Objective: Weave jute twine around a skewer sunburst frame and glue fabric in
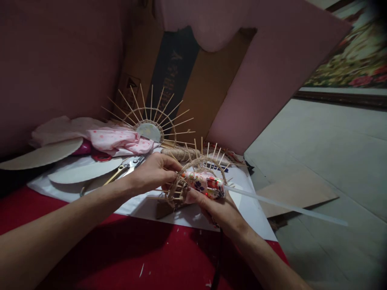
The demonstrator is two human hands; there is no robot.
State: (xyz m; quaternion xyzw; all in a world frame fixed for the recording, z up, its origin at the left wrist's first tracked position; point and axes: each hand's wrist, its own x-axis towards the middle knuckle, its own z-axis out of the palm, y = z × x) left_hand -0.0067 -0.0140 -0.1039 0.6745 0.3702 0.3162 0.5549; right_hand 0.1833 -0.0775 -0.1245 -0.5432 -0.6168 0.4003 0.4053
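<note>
My left hand [154, 172] pinches the edge of a small woven basket frame [193, 177] made of thin sticks and twine. The frame sits on white paper over a red cloth. My right hand [219, 209] grips a glue gun [205, 184] wrapped in floral tape. A long clear glue stick [284, 206] juts from the gun's rear to the right. The gun's nozzle points left into the frame near my left fingers.
A second stick frame with a round base [149, 127] stands behind. A twine spool [178, 153], scissors [127, 168], pink dotted cloth [116, 141] and oval card pieces [42, 155] lie at left. Cardboard [298, 189] lies on the floor at right. A pink board [272, 72] leans at the back.
</note>
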